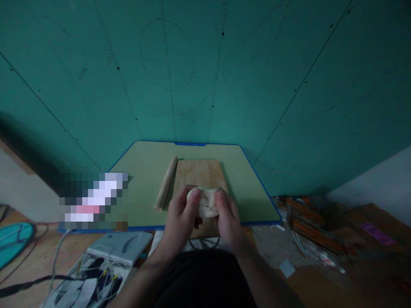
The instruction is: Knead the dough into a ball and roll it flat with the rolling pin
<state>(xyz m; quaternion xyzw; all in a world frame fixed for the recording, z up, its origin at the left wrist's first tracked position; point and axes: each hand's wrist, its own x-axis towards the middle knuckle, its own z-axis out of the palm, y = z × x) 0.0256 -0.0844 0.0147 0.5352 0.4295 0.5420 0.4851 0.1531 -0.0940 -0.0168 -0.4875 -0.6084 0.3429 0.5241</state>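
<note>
A pale lump of dough (208, 204) is held in the air between my two hands, just in front of the board. My left hand (183, 209) grips its left side, thumb pressed on top. On the other side my right hand (227, 214) is closed round it, its thumb also pushing into the surface. The fingers underneath are mostly hidden. Beyond the hands lies a wooden board (199, 172), its near part covered by the hands and dough. A wooden rolling pin (166, 184) rests along the board's left edge.
Board and pin lie on a pale green table (253, 192) with a blue rim, against a green wall (192, 77). A blurred-out patch (96, 201) covers its left end. Below left is an open box with cables (96, 273); orange and brown clutter (311, 222) lies at right.
</note>
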